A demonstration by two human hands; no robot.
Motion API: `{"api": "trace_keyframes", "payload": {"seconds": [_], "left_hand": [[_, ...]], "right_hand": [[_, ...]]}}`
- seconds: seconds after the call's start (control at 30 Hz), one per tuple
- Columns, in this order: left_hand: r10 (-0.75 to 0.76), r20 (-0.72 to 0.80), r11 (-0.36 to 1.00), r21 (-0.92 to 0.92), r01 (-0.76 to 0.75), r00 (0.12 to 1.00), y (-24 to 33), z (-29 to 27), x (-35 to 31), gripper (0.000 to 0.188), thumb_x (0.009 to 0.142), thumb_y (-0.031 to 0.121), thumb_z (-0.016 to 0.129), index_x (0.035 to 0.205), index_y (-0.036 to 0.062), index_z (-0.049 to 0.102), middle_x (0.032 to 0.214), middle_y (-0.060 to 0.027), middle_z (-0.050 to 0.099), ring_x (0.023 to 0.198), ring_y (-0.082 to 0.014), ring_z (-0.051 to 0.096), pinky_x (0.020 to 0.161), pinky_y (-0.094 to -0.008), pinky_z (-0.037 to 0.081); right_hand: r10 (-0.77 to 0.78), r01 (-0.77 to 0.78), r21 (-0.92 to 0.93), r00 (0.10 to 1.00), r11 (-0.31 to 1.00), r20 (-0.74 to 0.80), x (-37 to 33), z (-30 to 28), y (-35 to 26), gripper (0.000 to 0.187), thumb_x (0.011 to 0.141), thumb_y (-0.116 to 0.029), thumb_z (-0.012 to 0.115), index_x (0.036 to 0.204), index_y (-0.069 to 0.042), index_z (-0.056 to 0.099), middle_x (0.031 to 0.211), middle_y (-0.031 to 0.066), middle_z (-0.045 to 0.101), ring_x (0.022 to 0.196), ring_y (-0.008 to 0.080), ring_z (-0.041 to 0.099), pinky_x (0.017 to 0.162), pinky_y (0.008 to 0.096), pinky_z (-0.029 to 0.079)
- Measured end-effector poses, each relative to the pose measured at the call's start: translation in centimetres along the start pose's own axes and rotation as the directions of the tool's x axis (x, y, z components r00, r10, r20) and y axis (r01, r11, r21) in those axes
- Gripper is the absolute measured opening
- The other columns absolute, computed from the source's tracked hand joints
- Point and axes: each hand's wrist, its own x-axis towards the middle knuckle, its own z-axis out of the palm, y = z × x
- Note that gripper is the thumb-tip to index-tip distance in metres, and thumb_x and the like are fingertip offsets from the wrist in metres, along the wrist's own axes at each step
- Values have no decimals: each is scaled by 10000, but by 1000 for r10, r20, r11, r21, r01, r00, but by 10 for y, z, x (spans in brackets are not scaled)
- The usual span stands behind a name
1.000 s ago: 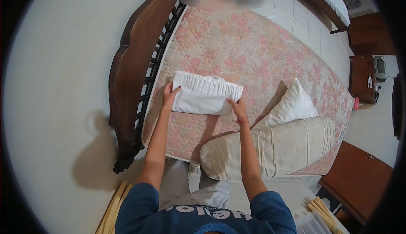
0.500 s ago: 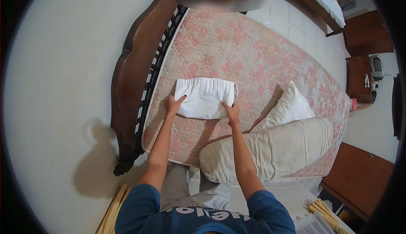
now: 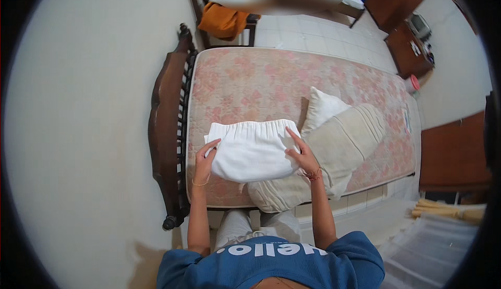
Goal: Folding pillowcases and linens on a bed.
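Note:
A folded white cloth garment [image 3: 253,156] with a gathered, elastic-looking upper edge is held up between my two hands, above the near left part of the mattress. My left hand [image 3: 204,158] grips its left edge, thumb on top and fingers mostly hidden beneath. At its right edge my right hand [image 3: 304,158] holds the cloth, with thumb and forefinger lying over the top face. The garment overlaps part of a long cream bolster [image 3: 344,143] in view. Beneath is a mattress [image 3: 250,85] with a faded pink floral pattern.
A white pillow [image 3: 321,109] lies against the bolster's far side. The dark wooden headboard [image 3: 167,127] stands along the left wall. Beyond the tiled floor [image 3: 297,33] is another bed, with an orange cloth [image 3: 224,20] near it. A wooden cabinet [image 3: 454,153] stands at the right.
The white garment has come up off the mattress and nearer to me in both hands. My right hand has shifted its hold along the right edge. The head view has tilted and turned.

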Motion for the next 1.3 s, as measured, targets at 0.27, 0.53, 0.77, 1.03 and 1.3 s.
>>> {"api": "trace_keyframes", "payload": {"seconds": [0.27,0.53,0.77,1.03,1.3], "left_hand": [[37,205,981,-195,4,978,51,81,-62,321,870,115,420,1080,-86,555,1077,-132,583,948,-141,542,879,-251,383],[50,130,986,-167,-28,990,59,198,-132,449,905,246,322,1107,-97,529,1138,-178,534,1046,-197,492,964,-287,317],[87,-3,993,-80,-87,996,64,273,-171,396,916,221,349,1058,-68,581,1083,-130,580,1000,-156,497,955,-276,300],[148,-20,989,-11,-148,989,80,327,-172,391,907,210,356,1042,-77,584,1073,-143,588,1012,-162,498,957,-282,301],[198,143,976,61,-208,970,72,363,-141,389,905,194,344,1033,-83,585,1075,-147,591,1034,-172,506,967,-290,302]], "right_hand": [[-109,108,-16,989,994,-101,-117,-76,-71,472,793,-16,500,1260,-9,430,1287,100,451,1215,178,375,1015,282,245],[-77,109,199,983,974,-165,-185,-175,-51,440,903,-258,380,1203,52,467,1241,127,487,1205,195,386,1023,297,232],[-54,76,221,993,972,-105,-209,-242,-45,479,921,-300,325,1187,69,475,1227,147,492,1197,210,390,1029,302,215],[-114,138,195,985,971,-128,-213,-287,-54,454,924,-284,342,1181,61,486,1218,142,501,1181,202,409,1020,299,239],[-87,147,189,952,971,-294,-228,-293,-41,400,918,-252,400,1150,51,518,1193,137,522,1142,190,448,992,289,287]]}}
